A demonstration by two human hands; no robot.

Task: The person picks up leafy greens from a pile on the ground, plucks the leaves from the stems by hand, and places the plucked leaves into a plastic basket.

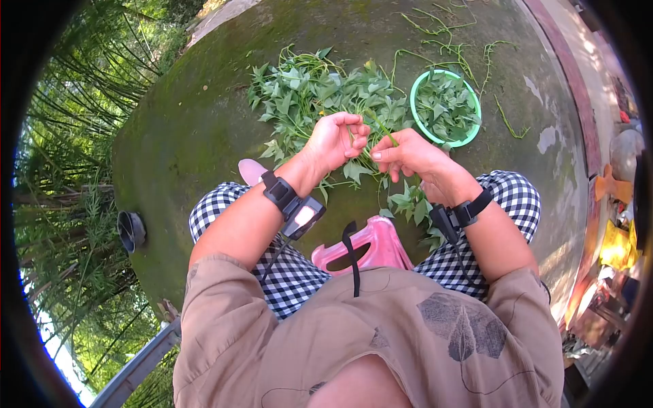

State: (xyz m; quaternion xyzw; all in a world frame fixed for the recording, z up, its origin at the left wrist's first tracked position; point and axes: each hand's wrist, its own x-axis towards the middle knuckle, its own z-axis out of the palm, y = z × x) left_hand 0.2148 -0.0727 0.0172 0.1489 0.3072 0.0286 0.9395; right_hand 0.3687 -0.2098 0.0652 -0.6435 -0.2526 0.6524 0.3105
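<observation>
Both my hands are raised over the near edge of a heap of leafy green vines (299, 92) on the mossy ground. The fingers of my left hand (338, 139) are curled around a thin green stem. Just to its right, my right hand (411, 158) pinches a green stem (383, 127) between thumb and fingers. Leaves on a vine (410, 202) hang below my right hand. Beyond that hand, to the right, stands a round basket with a light green rim (415, 112), filled with picked leaves (445, 105).
Bare stems (462, 58) lie scattered around the basket's far side. A pink plastic stool (384, 245) shows between my knees. A dark pot (131, 231) stands at the left by bamboo plants (75, 136). Assorted objects, one a yellow bag (617, 246), lie at the far right.
</observation>
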